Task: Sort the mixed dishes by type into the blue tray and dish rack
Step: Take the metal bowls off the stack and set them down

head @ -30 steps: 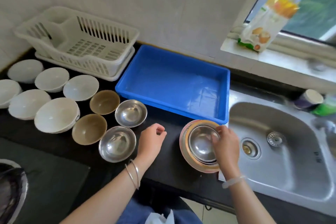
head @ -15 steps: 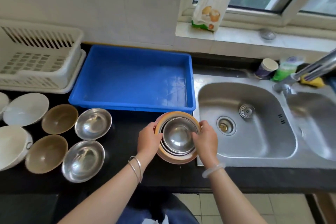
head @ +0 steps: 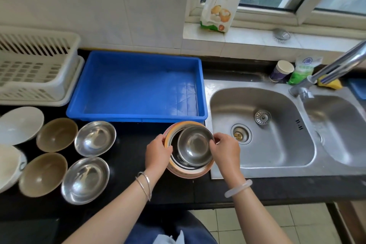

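A stack of dishes sits on the black counter by the sink: an orange-rimmed plate [head: 190, 173] under nested steel bowls. My right hand [head: 224, 149] grips the top steel bowl [head: 195, 145] at its right rim and has it tilted up off the stack. On the stack's left edge rests my left hand [head: 158, 149], holding it. Behind them lies the blue tray [head: 138, 87], with nothing in it. At far left stands the white dish rack [head: 37, 67]. Two steel bowls [head: 95, 138] [head: 85, 180], two brown bowls [head: 57, 134] [head: 43, 174] and white bowls [head: 20, 125] sit on the counter's left.
A steel double sink [head: 261, 128] lies right of the stack, its tap [head: 336, 69] over the divider. A paper cup [head: 281, 71], a green packet and a yellow sponge stand behind the sink. A food bag [head: 221, 0] leans on the window sill.
My left hand moved from the counter to the stack's left edge. My right hand has lifted and tilted the top steel bowl. The view has shifted to the right.
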Demonstrator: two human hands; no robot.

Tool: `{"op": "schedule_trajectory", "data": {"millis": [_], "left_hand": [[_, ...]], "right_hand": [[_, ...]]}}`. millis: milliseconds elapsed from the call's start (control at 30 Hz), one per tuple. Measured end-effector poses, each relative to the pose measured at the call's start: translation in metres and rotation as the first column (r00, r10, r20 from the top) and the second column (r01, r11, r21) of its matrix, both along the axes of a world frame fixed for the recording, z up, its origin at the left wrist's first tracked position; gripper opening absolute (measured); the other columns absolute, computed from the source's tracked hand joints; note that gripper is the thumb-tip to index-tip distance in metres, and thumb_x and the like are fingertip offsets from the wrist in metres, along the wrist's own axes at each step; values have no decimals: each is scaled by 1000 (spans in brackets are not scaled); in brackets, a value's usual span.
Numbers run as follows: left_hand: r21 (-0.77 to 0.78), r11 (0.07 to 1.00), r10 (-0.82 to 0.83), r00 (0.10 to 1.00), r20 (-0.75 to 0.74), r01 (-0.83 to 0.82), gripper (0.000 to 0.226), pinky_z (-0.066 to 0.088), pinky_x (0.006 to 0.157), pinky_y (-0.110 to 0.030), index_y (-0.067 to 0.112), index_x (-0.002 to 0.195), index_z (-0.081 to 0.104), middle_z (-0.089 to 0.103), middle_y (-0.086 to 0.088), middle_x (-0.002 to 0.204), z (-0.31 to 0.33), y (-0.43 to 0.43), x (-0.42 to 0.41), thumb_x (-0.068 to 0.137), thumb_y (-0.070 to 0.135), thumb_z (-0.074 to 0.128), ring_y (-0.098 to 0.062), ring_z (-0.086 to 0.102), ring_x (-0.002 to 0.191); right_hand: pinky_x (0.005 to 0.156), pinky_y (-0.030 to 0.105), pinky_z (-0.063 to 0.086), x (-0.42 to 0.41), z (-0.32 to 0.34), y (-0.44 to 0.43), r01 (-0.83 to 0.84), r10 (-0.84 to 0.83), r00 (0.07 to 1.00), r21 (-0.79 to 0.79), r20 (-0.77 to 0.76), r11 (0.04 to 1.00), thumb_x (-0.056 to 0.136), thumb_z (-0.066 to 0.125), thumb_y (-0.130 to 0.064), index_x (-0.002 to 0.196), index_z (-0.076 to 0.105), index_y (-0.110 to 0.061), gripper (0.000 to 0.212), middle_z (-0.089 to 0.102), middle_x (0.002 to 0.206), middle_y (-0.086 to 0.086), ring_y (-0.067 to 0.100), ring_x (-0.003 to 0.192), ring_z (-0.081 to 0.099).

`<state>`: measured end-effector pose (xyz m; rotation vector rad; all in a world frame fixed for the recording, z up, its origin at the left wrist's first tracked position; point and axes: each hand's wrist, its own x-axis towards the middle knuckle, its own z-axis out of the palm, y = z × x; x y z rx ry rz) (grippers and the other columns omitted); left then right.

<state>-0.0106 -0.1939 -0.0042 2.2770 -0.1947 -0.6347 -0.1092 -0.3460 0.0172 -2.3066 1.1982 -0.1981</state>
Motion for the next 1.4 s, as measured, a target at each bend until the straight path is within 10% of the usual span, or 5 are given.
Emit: {"op": "schedule_trajectory", "data": {"millis": [167,567,833,1167,1400], "left_hand": [[76,997,-19,999,40,16,40,54,76,-28,17,117,53,63,-1,104,2,-7,-1,80,20,69,-16,64,92],[67,995,-79,994,79,74,23,42,45,-18,25,93,40,57,5,75,17,-8,4,83,22,61,-9,61,59],[40,995,-100,946,308,92,11,37,58,-21,17,76,50,51,3,79,33,-11,1,83,17,58,-14,52,72],[-139,988,90,974,209,-62,9,33,53,-13,22,77,56,56,14,71,55,19,22,83,21,62,1,53,65],[-181,937,315,946,71,-299,13,54,68,-34,26,74,56,60,13,75,47,81,24,79,18,65,-14,63,71]], "right_hand": [[52,17,35,-8,9,-6,57,-65,994,86,91,995,81,60,-16,76,70,-15,11,65,65,-2,16,64,57],[67,25,49,-15,23,-15,101,-129,974,157,186,983,82,63,-16,84,74,-16,11,71,73,-4,12,71,64],[53,3,38,-17,30,-18,142,-190,955,212,228,967,82,66,-15,86,74,-14,9,65,69,-9,-4,64,58],[79,42,58,-4,49,-21,76,-242,901,419,360,905,80,67,-16,86,72,-19,9,73,79,3,20,76,69],[61,23,56,51,58,6,-126,-64,932,484,356,866,84,66,-16,76,70,-25,13,73,70,1,13,65,69]]}}
